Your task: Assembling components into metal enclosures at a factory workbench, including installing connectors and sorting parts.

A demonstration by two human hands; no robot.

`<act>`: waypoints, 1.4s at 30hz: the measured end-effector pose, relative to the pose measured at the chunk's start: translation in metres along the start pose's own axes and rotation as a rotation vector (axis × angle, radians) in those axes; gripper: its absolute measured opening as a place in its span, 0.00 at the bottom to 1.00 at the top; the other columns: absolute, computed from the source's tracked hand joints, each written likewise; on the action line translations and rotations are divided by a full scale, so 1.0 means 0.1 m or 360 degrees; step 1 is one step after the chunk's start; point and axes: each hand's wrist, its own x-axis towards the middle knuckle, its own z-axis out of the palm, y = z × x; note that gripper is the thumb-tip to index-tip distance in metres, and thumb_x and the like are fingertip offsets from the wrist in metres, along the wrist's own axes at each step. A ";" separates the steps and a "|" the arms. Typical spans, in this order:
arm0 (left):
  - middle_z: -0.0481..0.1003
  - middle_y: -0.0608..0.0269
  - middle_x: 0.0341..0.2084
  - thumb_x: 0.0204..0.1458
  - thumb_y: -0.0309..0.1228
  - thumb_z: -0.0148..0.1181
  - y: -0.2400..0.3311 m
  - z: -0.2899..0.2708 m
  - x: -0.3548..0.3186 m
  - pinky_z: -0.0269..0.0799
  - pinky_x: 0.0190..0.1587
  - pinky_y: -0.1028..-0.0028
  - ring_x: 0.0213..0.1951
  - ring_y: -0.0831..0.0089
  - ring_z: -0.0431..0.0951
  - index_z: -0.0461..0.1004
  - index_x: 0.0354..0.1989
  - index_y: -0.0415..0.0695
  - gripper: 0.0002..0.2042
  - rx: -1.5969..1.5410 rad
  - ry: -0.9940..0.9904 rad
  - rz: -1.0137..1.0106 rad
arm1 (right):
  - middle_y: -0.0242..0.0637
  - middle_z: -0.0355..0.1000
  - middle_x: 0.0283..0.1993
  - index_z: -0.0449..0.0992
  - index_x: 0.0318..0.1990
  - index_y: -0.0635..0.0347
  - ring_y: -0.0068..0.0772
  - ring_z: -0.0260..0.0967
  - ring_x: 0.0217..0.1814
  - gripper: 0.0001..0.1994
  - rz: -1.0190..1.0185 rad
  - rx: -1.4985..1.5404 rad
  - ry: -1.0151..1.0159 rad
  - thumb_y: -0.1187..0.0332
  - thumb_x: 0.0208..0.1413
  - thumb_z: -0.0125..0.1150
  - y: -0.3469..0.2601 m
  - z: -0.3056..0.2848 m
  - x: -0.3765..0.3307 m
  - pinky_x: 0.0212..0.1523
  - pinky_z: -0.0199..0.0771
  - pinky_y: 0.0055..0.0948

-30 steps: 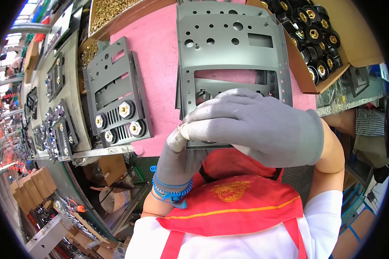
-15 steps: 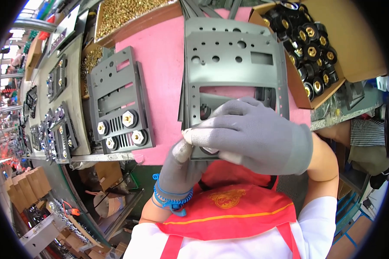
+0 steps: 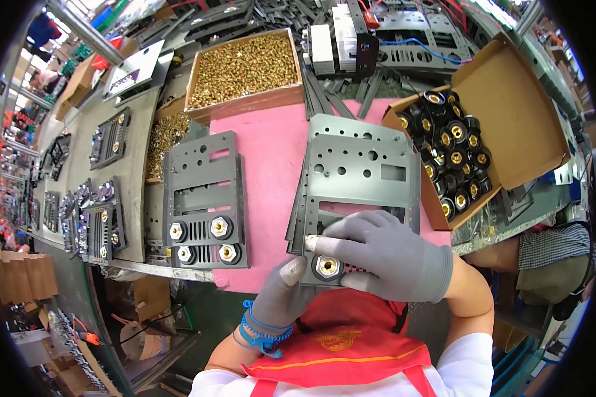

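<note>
Far out along the left edge of the worktop (image 3: 112,192) sits a run of finished grey panels (image 3: 102,228), each already carrying connectors. Next to them, on the left side of the pink mat (image 3: 271,159), lies another panel (image 3: 205,198) with four brass-centred connectors along its near end (two rows of two, hexagonal collars showing). Behind it, at the mat's far-left corner, a wooden tray (image 3: 245,69) is heaped with small brass nuts, and more of them spill in a loose pile (image 3: 162,135) just left of the mat.

At the mat's near edge, right in front of the person, rests the plate (image 3: 357,172) being worked on, a grey sheet with round holes and a rectangular cut-out, stacked on others like it. The left hand (image 3: 281,298), gloved in grey with a blue band at the wrist, comes up from under the near edge and supports the plate from beneath, thumb pressed up beside a connector (image 3: 327,266) seated in the plate's near end. The right hand (image 3: 387,255), also gloved, lies over the plate's near edge, its fingers curled around that same connector and pinching it.

To the right, at the mat's far-right corner, an open cardboard box (image 3: 510,126) holds a heap of black connectors (image 3: 453,155) with brass centres.
</note>
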 end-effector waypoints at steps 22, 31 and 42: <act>0.67 0.55 0.60 0.57 0.54 0.56 -0.01 0.05 0.00 0.63 0.64 0.61 0.62 0.63 0.68 0.61 0.65 0.38 0.36 -0.0112 0.0035 0.0193 | 0.43 0.71 0.51 0.69 0.60 0.59 0.46 0.70 0.52 0.29 -0.0038 0.0164 0.0005 0.70 0.47 0.68 -0.02 0.02 0.13 0.50 0.71 0.42; 0.70 0.57 0.57 0.59 0.54 0.51 -0.03 0.00 0.02 0.66 0.63 0.62 0.60 0.66 0.71 0.64 0.63 0.40 0.32 -0.0023 -0.0004 0.0125 | 0.46 0.74 0.51 0.73 0.55 0.64 0.46 0.73 0.53 0.21 -0.0270 0.0268 0.0012 0.75 0.51 0.63 0.03 0.02 0.15 0.53 0.72 0.38; 0.71 0.55 0.56 0.62 0.47 0.50 -0.02 -0.04 0.01 0.63 0.64 0.61 0.59 0.63 0.71 0.63 0.62 0.38 0.28 -0.0114 -0.0038 0.0176 | 0.36 0.72 0.31 0.75 0.54 0.61 0.39 0.71 0.30 0.22 -0.0275 0.0007 0.0234 0.69 0.50 0.68 -0.23 -0.05 0.20 0.33 0.68 0.35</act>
